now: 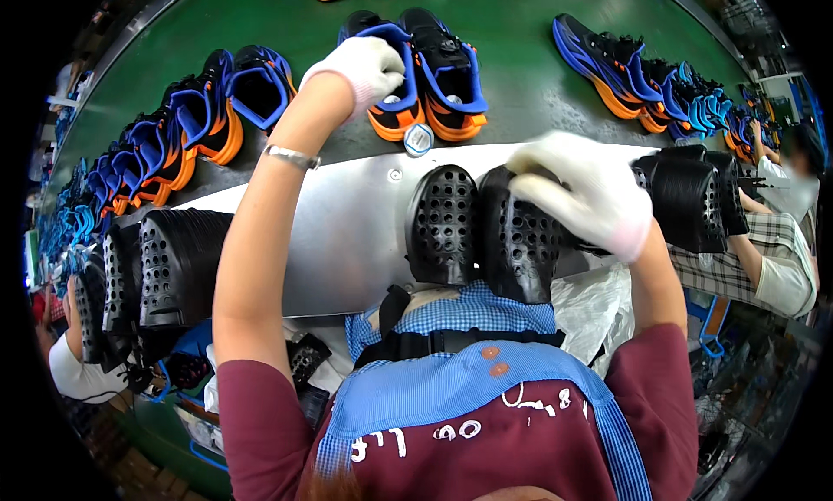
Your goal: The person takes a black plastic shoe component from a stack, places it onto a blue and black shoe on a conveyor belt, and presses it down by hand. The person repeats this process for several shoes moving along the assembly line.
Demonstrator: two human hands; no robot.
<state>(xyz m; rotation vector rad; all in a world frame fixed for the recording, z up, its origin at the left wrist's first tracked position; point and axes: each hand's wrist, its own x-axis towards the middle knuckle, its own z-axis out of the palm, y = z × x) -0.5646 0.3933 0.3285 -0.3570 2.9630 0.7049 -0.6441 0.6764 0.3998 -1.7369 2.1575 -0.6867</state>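
My left hand (369, 69), in a white glove, is at the collar of a black, blue and orange sports shoe (397, 119). Its fingers are curled, and whatever they pinch is hidden. A matching shoe (447, 72) stands close beside it, and a round white tag (418, 139) hangs at the heels. My right hand (590, 189), also gloved and blurred by motion, is over the upper part of a black perforated shoe-shaped form (521, 249). Its thumb and fingers look apart, but their grip is unclear. Another perforated form (444, 223) is just left of it.
Rows of similar shoes line the green surface (512, 32) at left (204, 111) and right (599, 67). Black forms are stacked at both ends (178, 267) (685, 197) of the metal ledge (347, 232). A person (785, 180) sits at the right; another person's white sleeve (82, 371) shows at left.
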